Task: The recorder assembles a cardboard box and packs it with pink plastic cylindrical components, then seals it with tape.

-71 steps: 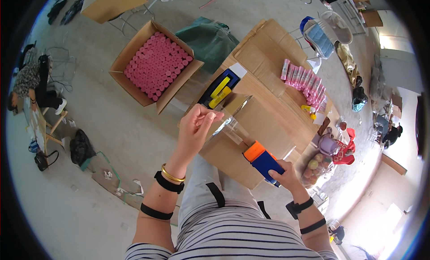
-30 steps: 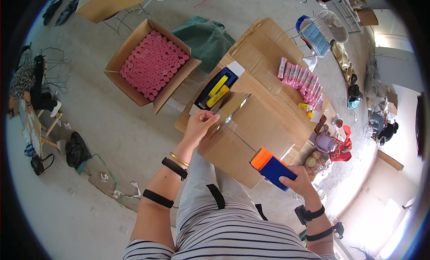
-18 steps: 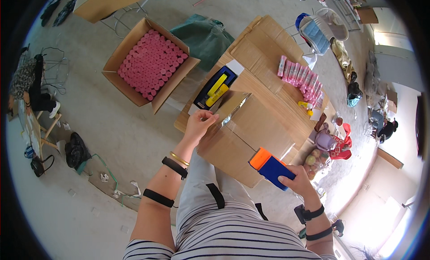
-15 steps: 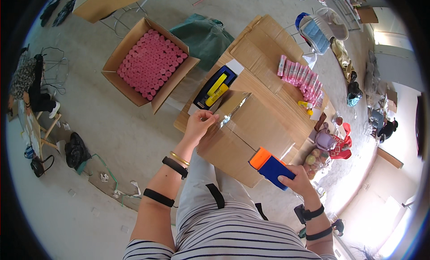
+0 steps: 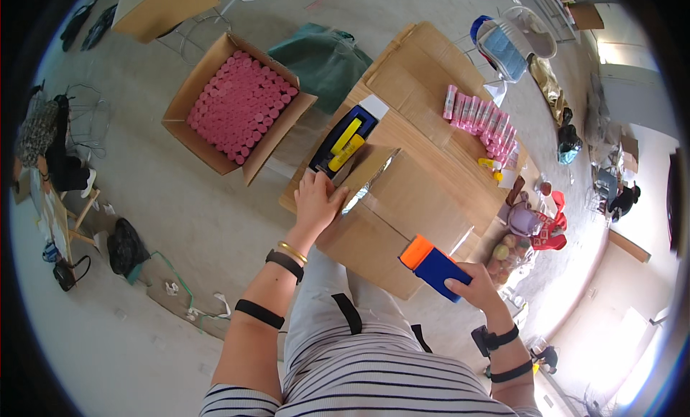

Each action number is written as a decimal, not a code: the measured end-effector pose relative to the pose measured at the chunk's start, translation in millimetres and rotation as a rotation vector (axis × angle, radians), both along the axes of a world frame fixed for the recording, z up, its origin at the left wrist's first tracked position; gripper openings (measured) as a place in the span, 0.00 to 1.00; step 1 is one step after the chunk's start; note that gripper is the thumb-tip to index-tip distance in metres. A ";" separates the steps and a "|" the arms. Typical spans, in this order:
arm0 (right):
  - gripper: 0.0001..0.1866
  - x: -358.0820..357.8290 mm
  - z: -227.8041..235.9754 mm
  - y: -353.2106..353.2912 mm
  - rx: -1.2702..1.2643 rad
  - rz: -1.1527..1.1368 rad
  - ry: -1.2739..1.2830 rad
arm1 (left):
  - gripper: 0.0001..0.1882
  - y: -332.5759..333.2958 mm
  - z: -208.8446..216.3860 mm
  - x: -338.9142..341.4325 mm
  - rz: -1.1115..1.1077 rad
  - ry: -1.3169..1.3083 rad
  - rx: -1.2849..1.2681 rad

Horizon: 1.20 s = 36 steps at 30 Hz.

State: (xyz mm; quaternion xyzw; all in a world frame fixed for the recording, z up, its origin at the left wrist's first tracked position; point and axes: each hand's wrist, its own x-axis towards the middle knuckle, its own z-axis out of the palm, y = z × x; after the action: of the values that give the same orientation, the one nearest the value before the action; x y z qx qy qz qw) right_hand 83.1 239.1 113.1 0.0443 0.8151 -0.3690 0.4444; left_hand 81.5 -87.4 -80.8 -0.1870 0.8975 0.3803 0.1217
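Note:
A closed cardboard box (image 5: 420, 194) lies at the table's near edge, with a shiny strip of clear tape (image 5: 368, 183) across its left part. My left hand (image 5: 316, 204) is at the box's left end; its fingers are stretched out and the thumb rests close to the tape. In my right hand (image 5: 476, 285) is a blue tape dispenser with an orange head (image 5: 437, 268), held over the box's near right side. Beyond the left hand, a dark blue tray (image 5: 327, 145) holds two yellow marker-like tubes (image 5: 347, 153).
Pink tubes (image 5: 480, 119) stand in rows on the wooden table (image 5: 431, 155), near flat cardboard (image 5: 424, 72). An open carton (image 5: 180, 122) full of pink-capped tubes stands to the left. A bag of fruit (image 5: 507, 259) and a purple jug (image 5: 521, 219) sit at right. Another person (image 5: 54, 140) is far left.
My left hand has shifted left and its fingers have gone from a pinch at the tape to stretched out over the box's end. The right hand and dispenser have barely moved.

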 end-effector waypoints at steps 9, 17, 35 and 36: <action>0.21 7.0 -7.3 6.1 -0.008 -0.028 0.023 | 0.12 14.8 55.0 -6.8 0.072 0.148 0.497; 0.23 9.9 -26.1 17.2 -0.070 0.035 0.082 | 0.14 42.2 87.8 -58.4 -0.412 0.520 0.315; 0.24 10.9 -62.6 27.3 -0.233 0.082 0.229 | 0.68 153.7 86.5 -111.1 -1.311 -0.277 -0.711; 0.25 10.1 -59.5 27.9 -0.226 0.076 0.191 | 0.66 156.4 85.5 -110.5 -1.304 -0.272 -0.711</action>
State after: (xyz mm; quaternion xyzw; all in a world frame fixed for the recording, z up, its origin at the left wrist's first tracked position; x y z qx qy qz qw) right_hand 93.1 267.0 53.6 -0.0723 0.8080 -0.4438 0.3808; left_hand -29.0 69.0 4.7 0.3090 0.8720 -0.1076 0.3642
